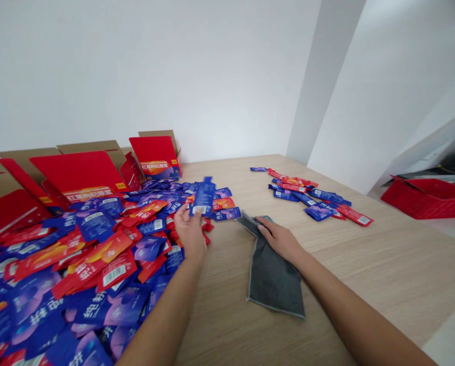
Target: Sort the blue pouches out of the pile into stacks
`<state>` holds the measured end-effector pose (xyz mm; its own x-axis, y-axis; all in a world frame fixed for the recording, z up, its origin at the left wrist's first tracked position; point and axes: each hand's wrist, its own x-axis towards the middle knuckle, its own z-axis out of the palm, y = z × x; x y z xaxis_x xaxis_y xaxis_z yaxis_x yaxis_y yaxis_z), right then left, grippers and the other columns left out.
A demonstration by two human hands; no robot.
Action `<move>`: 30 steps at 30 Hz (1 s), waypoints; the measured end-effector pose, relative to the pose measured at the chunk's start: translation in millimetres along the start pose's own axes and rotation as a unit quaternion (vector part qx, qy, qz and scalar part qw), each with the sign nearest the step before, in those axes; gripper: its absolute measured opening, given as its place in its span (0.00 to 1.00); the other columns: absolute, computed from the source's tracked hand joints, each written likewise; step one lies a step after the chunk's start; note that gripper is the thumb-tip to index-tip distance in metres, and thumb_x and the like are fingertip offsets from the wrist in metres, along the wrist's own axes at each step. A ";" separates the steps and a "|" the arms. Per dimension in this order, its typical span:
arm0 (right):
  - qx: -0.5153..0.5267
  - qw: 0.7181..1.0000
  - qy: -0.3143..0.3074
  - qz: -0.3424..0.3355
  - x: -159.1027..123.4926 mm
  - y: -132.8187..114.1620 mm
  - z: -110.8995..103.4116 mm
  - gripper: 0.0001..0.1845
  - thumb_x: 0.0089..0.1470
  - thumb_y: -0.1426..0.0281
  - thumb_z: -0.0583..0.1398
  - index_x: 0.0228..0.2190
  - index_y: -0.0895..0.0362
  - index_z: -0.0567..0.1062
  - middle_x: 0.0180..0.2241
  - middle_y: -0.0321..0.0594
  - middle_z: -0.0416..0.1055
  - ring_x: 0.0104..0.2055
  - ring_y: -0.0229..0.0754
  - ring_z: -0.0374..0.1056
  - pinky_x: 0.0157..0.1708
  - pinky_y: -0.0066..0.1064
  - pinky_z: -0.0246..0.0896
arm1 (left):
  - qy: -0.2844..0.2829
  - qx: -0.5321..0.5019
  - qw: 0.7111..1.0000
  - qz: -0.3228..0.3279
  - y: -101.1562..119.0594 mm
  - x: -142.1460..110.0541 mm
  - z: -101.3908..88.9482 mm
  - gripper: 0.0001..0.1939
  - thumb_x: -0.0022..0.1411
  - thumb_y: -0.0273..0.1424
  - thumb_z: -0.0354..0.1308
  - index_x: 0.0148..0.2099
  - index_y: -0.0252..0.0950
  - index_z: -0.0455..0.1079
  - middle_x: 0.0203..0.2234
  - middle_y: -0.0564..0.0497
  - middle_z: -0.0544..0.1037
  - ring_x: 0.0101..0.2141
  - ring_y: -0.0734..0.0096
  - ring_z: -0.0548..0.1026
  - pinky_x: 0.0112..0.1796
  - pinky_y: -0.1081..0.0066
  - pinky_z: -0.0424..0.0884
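My left hand [191, 231] holds a blue sachet [203, 197] upright by its lower end, with a barcode label showing near the fingers. Beside it, at the right edge of a large pile, lie a few blue and red sachets [224, 204]. A dark grey cloth [275, 284] with pale stitched edges is under my right hand [279, 236], whose fingers are closed on its upper part. The cloth is folded over near the fingertips and its lower end lies on the wooden table.
A big heap of blue and red sachets [94, 269] covers the table's left side. Open red cartons [157, 155] stand behind it against the wall. A smaller scatter of sachets [299, 190] lies back right on the table [383, 269]. A red box [427, 198] sits beyond the right edge.
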<state>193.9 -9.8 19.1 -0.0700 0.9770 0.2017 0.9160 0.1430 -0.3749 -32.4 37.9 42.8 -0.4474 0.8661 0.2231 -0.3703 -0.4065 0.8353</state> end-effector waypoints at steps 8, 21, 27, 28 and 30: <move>-0.114 0.939 0.182 0.270 5.5 81.4 -14.2 0.29 0.55 0.66 0.49 0.57 0.65 0.60 0.58 0.60 0.54 0.61 0.59 0.47 0.53 0.53 0.49 | -0.035 -0.024 0.993 -0.114 -22.0 -15.2 -0.1 0.16 0.60 0.32 0.53 0.49 0.36 0.57 0.39 0.44 0.75 0.36 0.69 0.78 0.45 0.62 0.71; -0.133 0.921 0.104 0.351 6.6 102.1 -0.4 0.28 0.54 0.73 0.42 0.54 0.68 0.62 0.61 0.53 0.53 0.63 0.51 0.45 0.56 0.50 0.45 | -0.121 0.031 0.981 -0.150 -47.8 -27.0 -11.5 0.16 0.54 0.38 0.56 0.41 0.34 0.62 0.27 0.52 0.74 0.26 0.71 0.76 0.30 0.67 0.74; -0.150 0.910 0.153 0.355 2.7 108.0 -5.0 0.29 0.55 0.69 0.42 0.56 0.70 0.58 0.61 0.58 0.51 0.63 0.54 0.43 0.55 0.52 0.45 | -0.125 0.017 0.979 -0.161 -49.6 -29.3 -12.0 0.16 0.54 0.38 0.56 0.41 0.33 0.62 0.27 0.52 0.74 0.25 0.72 0.76 0.30 0.68 0.73; -0.154 0.907 0.157 0.358 2.4 108.9 -5.8 0.30 0.56 0.67 0.43 0.57 0.70 0.56 0.60 0.60 0.52 0.63 0.56 0.43 0.55 0.52 0.46 | -0.126 0.019 0.979 -0.162 -49.8 -29.8 -12.2 0.16 0.54 0.39 0.56 0.41 0.34 0.62 0.26 0.52 0.74 0.25 0.72 0.76 0.30 0.68 0.73; -0.162 0.912 0.133 0.353 2.3 106.0 -6.2 0.31 0.57 0.65 0.43 0.57 0.72 0.56 0.58 0.63 0.54 0.61 0.58 0.48 0.54 0.51 0.47 | -0.129 0.026 0.978 -0.163 -50.4 -30.2 -12.4 0.17 0.54 0.39 0.56 0.42 0.34 0.62 0.26 0.52 0.74 0.24 0.71 0.75 0.30 0.68 0.73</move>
<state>293.3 6.6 -14.7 0.6414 0.7279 0.2423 0.7671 -0.6033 -0.2183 -10.3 28.6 -12.3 -0.0894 0.9945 0.0545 -0.4139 -0.0868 0.9062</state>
